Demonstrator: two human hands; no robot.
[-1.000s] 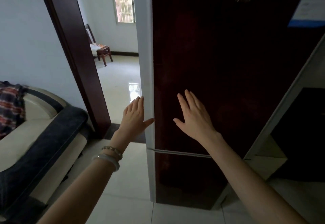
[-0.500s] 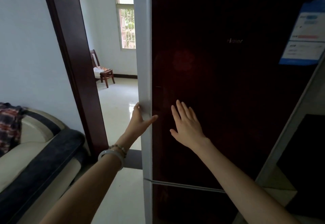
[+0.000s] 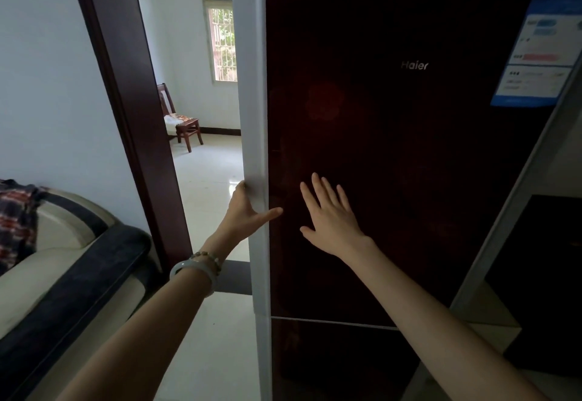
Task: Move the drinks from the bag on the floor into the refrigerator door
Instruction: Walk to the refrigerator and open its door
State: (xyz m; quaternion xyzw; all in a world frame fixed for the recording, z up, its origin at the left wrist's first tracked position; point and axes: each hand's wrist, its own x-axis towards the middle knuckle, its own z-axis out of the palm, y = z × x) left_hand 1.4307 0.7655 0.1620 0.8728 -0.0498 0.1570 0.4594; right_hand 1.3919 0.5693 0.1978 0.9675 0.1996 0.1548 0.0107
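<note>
Dark glossy door (image 3: pixel 393 148): stiff, heavy, slick-faced. Left hand (image 3: pixel 244 211) clamped on its white edge (image 3: pixel 252 101), the likely pull point; right hand (image 3: pixel 333 221) spread flat beside it.

Left hand (image 3: pixel 244 208) around the refrigerator door (image 3: pixel 393 148) edge, right hand (image 3: pixel 333 218) open-palmed, fingers spread, near its dark front

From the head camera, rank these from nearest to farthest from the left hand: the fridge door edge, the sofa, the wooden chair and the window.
1. Fridge door edge: the left hand is gripping it.
2. Sofa: to the left, in this room.
3. Wooden chair: through the doorway, in the next room.
4. Window: on the far wall, behind and above the chair.
</note>
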